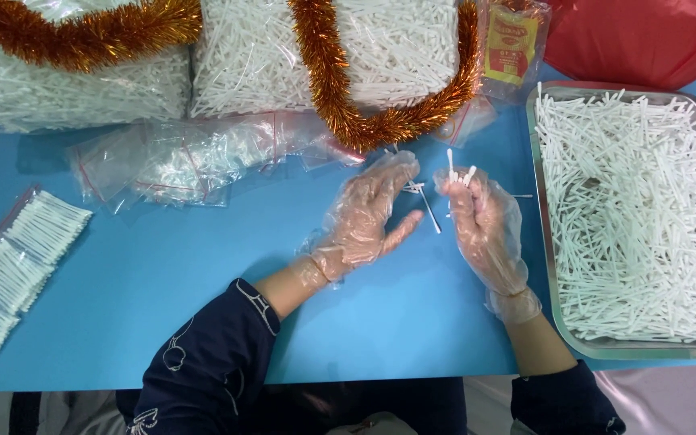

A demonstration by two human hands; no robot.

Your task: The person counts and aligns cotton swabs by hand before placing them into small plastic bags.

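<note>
White swabs [630, 217], blue table [203, 266], orange-gold tinsel [340, 97], navy sleeve [211, 354] with perhaps white print.

My left hand [364, 217], in a thin clear plastic glove, lies flat and open, fingers spread. My right hand [485, 229], gloved alike, stands on its edge, fingers curled closed. Both forearms wear dark blue sleeves.

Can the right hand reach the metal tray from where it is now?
Probably yes. The right hand, holding a few swabs, is just beside the tray, with only bare blue table between them.
</note>
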